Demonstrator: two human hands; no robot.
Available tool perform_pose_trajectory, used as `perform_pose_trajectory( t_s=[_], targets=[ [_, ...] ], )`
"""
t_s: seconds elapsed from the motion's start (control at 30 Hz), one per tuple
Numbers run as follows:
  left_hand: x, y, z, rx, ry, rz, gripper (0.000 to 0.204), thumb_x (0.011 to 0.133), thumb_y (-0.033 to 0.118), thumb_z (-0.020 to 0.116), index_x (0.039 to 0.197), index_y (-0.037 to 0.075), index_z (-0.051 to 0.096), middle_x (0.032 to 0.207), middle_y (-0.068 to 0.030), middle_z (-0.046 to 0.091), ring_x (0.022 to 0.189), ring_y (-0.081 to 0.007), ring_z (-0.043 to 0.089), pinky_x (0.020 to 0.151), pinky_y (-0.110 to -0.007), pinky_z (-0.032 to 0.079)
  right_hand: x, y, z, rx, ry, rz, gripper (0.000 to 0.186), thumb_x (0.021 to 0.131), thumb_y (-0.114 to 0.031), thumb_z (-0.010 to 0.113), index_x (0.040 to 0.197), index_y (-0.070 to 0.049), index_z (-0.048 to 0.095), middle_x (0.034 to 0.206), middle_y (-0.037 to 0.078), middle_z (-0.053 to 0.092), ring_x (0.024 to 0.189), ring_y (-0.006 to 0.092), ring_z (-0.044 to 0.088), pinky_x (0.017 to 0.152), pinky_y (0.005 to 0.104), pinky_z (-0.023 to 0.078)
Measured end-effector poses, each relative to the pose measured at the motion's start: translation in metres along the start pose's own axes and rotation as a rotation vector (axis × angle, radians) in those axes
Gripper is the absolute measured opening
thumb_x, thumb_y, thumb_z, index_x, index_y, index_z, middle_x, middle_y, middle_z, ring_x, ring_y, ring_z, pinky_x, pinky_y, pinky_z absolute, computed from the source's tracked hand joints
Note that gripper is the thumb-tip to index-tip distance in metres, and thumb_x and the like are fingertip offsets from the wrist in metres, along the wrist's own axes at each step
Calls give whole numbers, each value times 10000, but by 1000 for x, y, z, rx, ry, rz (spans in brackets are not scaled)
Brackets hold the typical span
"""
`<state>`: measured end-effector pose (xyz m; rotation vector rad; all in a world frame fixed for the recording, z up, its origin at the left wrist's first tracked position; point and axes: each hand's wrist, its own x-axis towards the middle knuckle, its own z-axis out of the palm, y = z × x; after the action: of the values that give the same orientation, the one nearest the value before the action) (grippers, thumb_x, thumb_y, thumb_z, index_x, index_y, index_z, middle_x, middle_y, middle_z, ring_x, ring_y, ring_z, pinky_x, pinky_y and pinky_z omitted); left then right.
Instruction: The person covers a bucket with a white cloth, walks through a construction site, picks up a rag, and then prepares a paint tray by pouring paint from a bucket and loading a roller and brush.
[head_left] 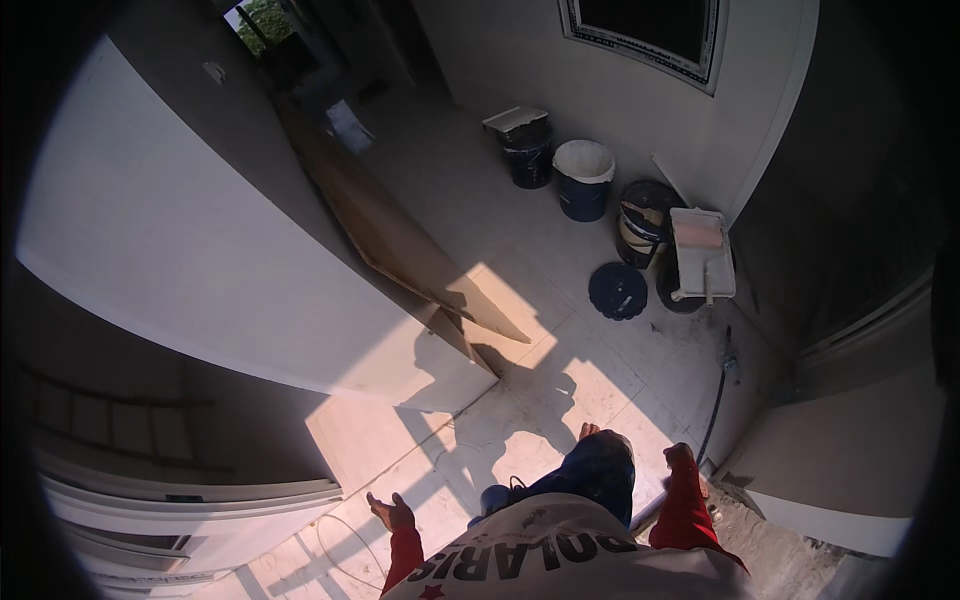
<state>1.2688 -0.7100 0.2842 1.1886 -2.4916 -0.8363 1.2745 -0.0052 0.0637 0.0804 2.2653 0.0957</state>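
My left hand [393,511], below a red sleeve, is held out open and empty at lower center-left, over the sunlit tiled floor [340,450] near a thin loop of cord [335,540]. My right hand [679,458] hangs at my other side with loosely bent fingers and nothing visible in it, left of a long dark hose or rod [712,410] lying by the wall. My dark-trousered leg [590,470] and bare toes show between my hands.
Brown boards [420,270] lean along the white partition [200,250]. Ahead right stand dark buckets [582,195], a paint tray with roller [705,260] and a loose lid [617,292]. A window [640,30] is above. White frames [220,495] lie low on the left.
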Motion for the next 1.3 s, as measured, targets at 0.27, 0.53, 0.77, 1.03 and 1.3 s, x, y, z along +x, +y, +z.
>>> perform_pose_trajectory(
  t_s=[0.27,0.53,0.77,1.03,1.3],
  targets=[
    [-17,285,141,-218,-415,523,713,828,119,671,1422,51,282,1263,-204,471,732,-215,636,685,-346,523,49,19,-152,1067,206,320,145,835,-223,642,866,-91,695,851,86,705,753,223,659,694,387,529],
    [90,474,288,-462,-187,664,699,836,169,668,1413,15,303,1242,-196,492,825,-252,633,681,-364,536,177,-81,-505,1072,477,-485,244,867,-250,629,1008,-53,659,951,117,685,895,215,645,786,336,501],
    [224,602,354,-713,-113,273,719,838,117,627,1440,27,244,1278,-191,463,841,-205,629,710,-311,537,298,23,-664,669,224,-100,340,839,-308,661,1059,-48,663,992,146,694,993,278,652,861,386,488],
    [385,649,382,-637,71,-9,713,824,66,618,1429,7,245,1282,-194,447,847,-217,629,701,-293,536,414,12,-782,836,-87,357,308,876,-178,645,1149,-36,632,978,144,688,717,207,671,486,364,524],
    [624,794,478,-608,127,34,702,822,19,617,1423,-9,256,1266,-200,451,828,-223,601,665,-307,527,752,-55,-1031,525,18,-71,296,872,-228,640,1141,-108,666,1050,112,682,830,279,687,685,384,555]
  ],
)
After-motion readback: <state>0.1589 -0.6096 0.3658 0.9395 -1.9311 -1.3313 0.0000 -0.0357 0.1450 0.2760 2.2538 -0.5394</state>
